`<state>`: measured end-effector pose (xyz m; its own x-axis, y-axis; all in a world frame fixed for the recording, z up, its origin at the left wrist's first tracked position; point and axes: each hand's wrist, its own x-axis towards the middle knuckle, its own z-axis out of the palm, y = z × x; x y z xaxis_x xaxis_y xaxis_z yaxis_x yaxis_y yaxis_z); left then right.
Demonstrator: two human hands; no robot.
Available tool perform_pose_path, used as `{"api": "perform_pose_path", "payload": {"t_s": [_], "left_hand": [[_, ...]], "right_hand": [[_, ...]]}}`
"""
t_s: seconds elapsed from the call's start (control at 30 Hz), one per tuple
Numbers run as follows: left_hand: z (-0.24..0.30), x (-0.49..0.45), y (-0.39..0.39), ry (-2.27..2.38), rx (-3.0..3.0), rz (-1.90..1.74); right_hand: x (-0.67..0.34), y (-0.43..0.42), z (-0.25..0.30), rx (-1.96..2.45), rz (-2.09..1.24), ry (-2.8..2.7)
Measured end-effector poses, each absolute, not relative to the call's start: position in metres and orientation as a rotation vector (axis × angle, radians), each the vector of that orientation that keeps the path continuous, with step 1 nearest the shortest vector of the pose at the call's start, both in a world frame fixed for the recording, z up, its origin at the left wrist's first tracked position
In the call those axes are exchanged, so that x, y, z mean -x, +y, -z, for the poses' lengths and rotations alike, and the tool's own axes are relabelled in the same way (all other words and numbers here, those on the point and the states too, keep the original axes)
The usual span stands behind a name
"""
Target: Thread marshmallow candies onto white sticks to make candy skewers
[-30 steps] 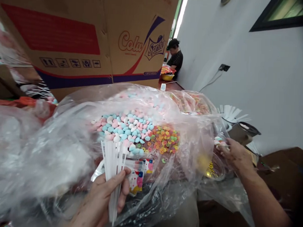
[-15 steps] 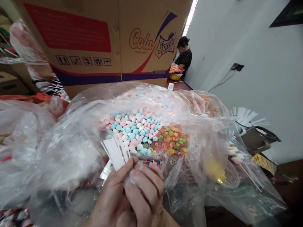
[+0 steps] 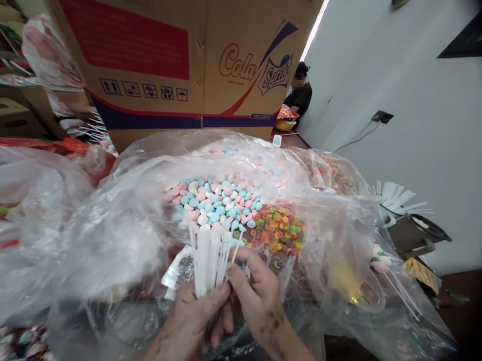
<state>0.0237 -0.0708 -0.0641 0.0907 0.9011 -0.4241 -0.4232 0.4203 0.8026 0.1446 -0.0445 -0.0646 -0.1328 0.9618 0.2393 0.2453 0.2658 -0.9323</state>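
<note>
Upright in my left hand (image 3: 192,318), which is closed around their lower ends, stands a bundle of thin white sticks (image 3: 209,258). My right hand (image 3: 263,294) pinches a single white stick (image 3: 237,243) at the bundle's right side, thumb against index finger. Just beyond the hands, pink, blue and white heart-like candies (image 3: 220,203) lie in a heap on clear plastic. Beside them on the right is a pile of small orange, yellow and green ring gummies (image 3: 281,228). A silvery printed packet (image 3: 178,270) lies left of the sticks, partly hidden by them.
A large cardboard box (image 3: 150,56) stands behind the candies. Crumpled clear plastic bags (image 3: 104,239) spread on both sides. To the right, a dark mug (image 3: 405,228) stands by more white sticks, near a candy skewer (image 3: 380,261). Two people (image 3: 301,95) are farther back.
My hands, earlier clasped together around the sticks, have separated somewhat. The bundle has gone from leaning left to nearly upright, and my right fingers now pinch one stick at its right edge.
</note>
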Motion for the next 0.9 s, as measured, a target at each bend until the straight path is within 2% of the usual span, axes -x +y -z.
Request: {"api": "perform_pose_path", "payload": {"t_s": [0.1, 0.27, 0.33, 0.4, 0.5, 0.63, 0.9], "left_hand": [[0.073, -0.023, -0.075, 1.124, -0.625, -0.989], [0.068, -0.018, -0.073, 1.185, -0.621, -1.121], [0.064, -0.013, -0.071, 1.207, -0.622, -1.150], [0.061, -0.006, -0.069, 1.221, -0.622, -1.160], [0.059, 0.003, -0.067, 1.225, -0.610, -1.149], [0.057, 0.008, -0.069, 1.220, -0.601, -1.153], [0.063, 0.010, -0.070, 1.225, -0.566, -1.160]], "right_hand": [[-0.149, -0.038, 0.062, 1.249, -1.077, -1.541], [-0.160, -0.021, 0.052, 1.142, -1.195, -1.671], [-0.170, -0.003, 0.047, 1.171, -1.010, -1.768], [-0.179, 0.021, 0.044, 1.252, -0.676, -1.930], [-0.184, 0.053, 0.048, 1.382, -0.287, -2.362], [-0.178, 0.072, 0.058, 1.527, 0.100, -2.733], [-0.185, 0.080, 0.066, 1.511, 0.075, -2.781]]}}
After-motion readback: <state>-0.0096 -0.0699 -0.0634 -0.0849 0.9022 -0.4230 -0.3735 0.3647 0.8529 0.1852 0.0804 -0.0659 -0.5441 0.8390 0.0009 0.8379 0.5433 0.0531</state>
